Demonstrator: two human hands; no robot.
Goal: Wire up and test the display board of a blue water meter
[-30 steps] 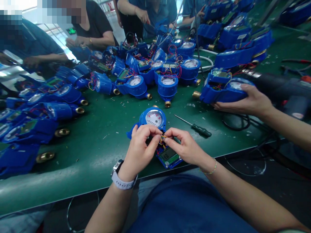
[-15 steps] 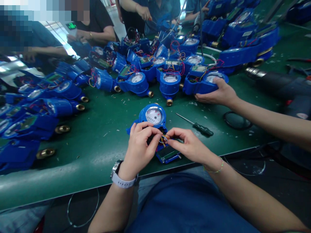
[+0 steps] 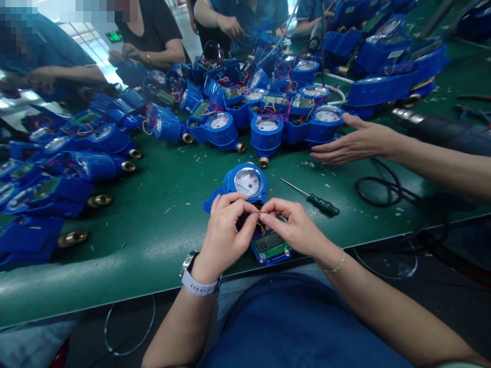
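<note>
A blue water meter (image 3: pixel 247 183) with a round white dial lies before me near the table's front edge. Its lower part holds a green circuit board with a display (image 3: pixel 271 245), tilted up a little. Thin coloured wires (image 3: pixel 261 228) run out between dial and board. My left hand (image 3: pixel 232 225) pinches wires at fingertip and thumb, beside the dial. Facing it, my right hand (image 3: pixel 293 225) pinches wires too, the fingertips of both hands nearly touching. The exact wire ends are hidden by my fingers. A screwdriver (image 3: pixel 322 204) with a dark green handle lies right of the meter.
Many blue meters (image 3: pixel 218 130) with loose wires crowd the back and left of the green table (image 3: pixel 161 260). A co-worker's open hand (image 3: pixel 356 140) reaches in from the right. A heat gun (image 3: pixel 429 128) and its black cable (image 3: pixel 378 191) lie on the right. Other people work behind.
The co-worker's hand has let go of a meter at the back, which now sits further left. My fingertips have drawn together on the wires, and digits now show on the display.
</note>
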